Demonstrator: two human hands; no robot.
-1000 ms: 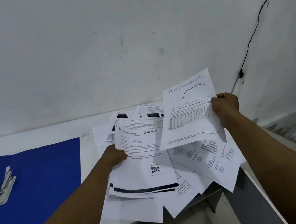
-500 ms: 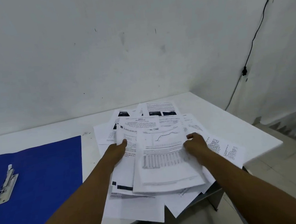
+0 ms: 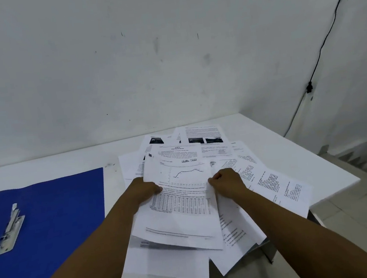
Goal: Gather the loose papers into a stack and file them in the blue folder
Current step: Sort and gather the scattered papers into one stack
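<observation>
Since half a second ago the right hand [image 3: 226,183] has slid to the right edge of the graph sheet [image 3: 182,198] and now pinches it. The left hand [image 3: 146,189] grips the left edge of the sheet, probably to square it on the stack. Around both hands, in the middle of the frame, the loose papers [image 3: 273,186] lie fanned, some hanging over the table [image 3: 268,134] edge. The blue folder [image 3: 57,220] lies open at lower left, apart from the hands, its metal clip [image 3: 9,229] free.

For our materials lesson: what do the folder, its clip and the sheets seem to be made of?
Folder: probably matte blue card or thin plastic; flat, no glare. Clip: likely metal, silvery and shiny. Sheets: thin white printed paper, edges bending over the table.
</observation>
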